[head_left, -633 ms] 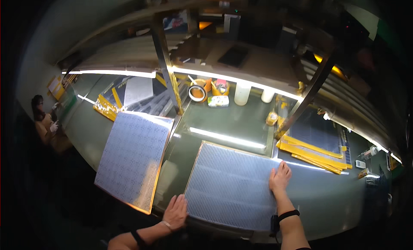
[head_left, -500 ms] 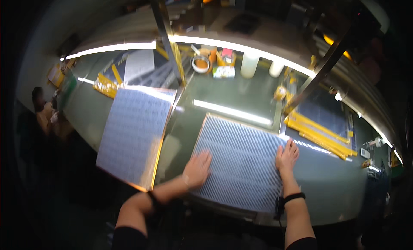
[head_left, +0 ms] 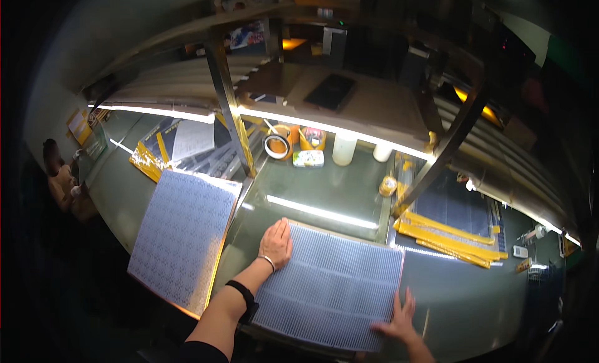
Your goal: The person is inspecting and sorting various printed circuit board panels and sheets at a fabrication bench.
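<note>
The pleated filter panel lies flat on the bench before me. My left hand presses open-palmed on its far left corner; my right hand rests, fingers spread, at its near right edge. A patterned sheet lies just left.

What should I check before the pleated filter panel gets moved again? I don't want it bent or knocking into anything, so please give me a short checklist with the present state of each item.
1. Left hand flat on the pleated filter panel, at its far left corner: ok.
2. Right hand on the panel's near right corner: ok.
3. Panel lying flat on the glossy workbench: ok, though its near edge is at the bench's front edge.
4. Apart from the patterned sheet to its left: ok, a gap shows.
5. Apart from the yellow-edged stack to its right: ok, but close.
6. Pleats undamaged: cannot tell, too small to judge.
</note>
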Demonstrator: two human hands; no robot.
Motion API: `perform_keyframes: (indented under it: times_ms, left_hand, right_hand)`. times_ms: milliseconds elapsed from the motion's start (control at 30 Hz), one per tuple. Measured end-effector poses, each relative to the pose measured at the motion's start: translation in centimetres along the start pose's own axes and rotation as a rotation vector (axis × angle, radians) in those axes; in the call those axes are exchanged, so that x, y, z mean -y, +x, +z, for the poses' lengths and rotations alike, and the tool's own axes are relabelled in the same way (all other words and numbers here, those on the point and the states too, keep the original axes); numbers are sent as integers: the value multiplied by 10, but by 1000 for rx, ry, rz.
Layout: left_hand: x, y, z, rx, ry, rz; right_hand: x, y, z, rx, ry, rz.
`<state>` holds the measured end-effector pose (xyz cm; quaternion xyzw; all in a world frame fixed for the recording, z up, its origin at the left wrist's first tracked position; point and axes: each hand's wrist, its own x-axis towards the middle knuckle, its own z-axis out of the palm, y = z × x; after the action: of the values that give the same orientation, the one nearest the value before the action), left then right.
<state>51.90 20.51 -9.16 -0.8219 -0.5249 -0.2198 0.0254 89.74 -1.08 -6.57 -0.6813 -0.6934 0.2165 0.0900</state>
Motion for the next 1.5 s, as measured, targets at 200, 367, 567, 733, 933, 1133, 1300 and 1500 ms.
perform_keyframes:
  times_ms: [200, 367, 567, 733, 933, 1133, 1300, 1500]
  left_hand:
    - [-1, 8, -2, -4, -113, -43]
    - [1, 12, -4, 44, -102, -79]
    - [0, 15, -5, 107, -80, -78]
    - [0, 17, -4, 124, -71, -78]
    - [0, 17, -6, 117, -71, -80]
    - [-1, 8, -11, 95, -73, -69]
    - [-2, 6, 5, 143, -76, -85]
    - [4, 20, 1, 111, 12, -92]
  right_hand:
    - [17, -60, -13, 66, 2, 22]
    - [23, -53, -23, 129, 5, 42]
    - [15, -51, -28, 191, 13, 23]
    - [7, -51, -27, 224, 35, 9]
    - [5, -54, -26, 235, 62, 10]
    - [5, -64, -16, 229, 58, 13]
    - [7, -72, -9, 157, -37, 68]
    - [10, -60, -8, 120, -7, 141]
